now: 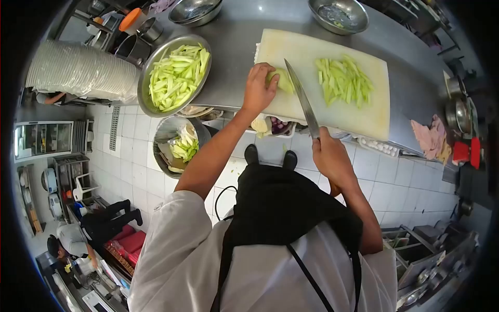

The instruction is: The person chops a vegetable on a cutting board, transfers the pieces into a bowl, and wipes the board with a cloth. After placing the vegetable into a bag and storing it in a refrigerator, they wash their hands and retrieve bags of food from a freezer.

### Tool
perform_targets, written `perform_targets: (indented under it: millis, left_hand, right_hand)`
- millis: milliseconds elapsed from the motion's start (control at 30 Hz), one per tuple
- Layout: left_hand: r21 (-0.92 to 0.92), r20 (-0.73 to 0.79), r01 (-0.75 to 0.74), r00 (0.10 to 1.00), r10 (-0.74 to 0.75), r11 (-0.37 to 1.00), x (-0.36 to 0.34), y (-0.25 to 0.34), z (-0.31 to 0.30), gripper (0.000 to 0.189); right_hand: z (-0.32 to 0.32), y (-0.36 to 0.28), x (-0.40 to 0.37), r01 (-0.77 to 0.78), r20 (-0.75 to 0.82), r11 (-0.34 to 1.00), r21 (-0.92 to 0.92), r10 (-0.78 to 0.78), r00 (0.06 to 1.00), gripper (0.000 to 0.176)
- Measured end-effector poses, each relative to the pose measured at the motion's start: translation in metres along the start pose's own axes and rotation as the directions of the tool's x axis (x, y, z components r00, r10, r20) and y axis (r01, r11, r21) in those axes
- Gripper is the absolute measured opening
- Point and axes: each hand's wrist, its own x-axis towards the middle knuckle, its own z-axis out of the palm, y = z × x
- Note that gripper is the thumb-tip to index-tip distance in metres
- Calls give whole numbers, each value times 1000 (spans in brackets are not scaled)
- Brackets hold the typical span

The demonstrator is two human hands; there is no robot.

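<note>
My left hand [258, 88] is curled over a pale green vegetable piece [283, 81], pressing it on the left part of a white cutting board [291, 47]. In my right hand [331, 158] is the handle of a large kitchen knife [302, 99]. Its long blade slants away over the board, the edge close to the right side of the piece. Farther right on the board lies a pile of cut green strips [343, 80], apart from both hands. My left fingertips partly cover the vegetable piece.
Left of the board, a steel bowl [142, 86] full of similar strips sits at the counter edge. Below it stands a bin [162, 165] with green scraps. Two metal bowls [195, 21] are at the back. A pink cloth [429, 136] lies at right. Another person [73, 240] works far left.
</note>
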Motion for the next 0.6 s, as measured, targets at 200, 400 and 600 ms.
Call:
perform_targets:
  millis: [200, 400, 600]
  left_hand:
    - [-33, -13, 18, 1000, -18, 999, -1, 3, -1, 17]
    - [-11, -5, 11, 1000, -11, 1000, 3, 3, -1, 16]
    - [-58, 5, 20, 1000, -20, 998, 1, 5, -3, 13]
  right_hand:
    - [9, 1, -3, 47, -2, 999, -25, -47, 999, 29]
    - [30, 2, 21, 55, -3, 998, -32, -55, 998, 29]
    - [31, 11, 26, 86, -83, 996, -13, -87, 993, 29]
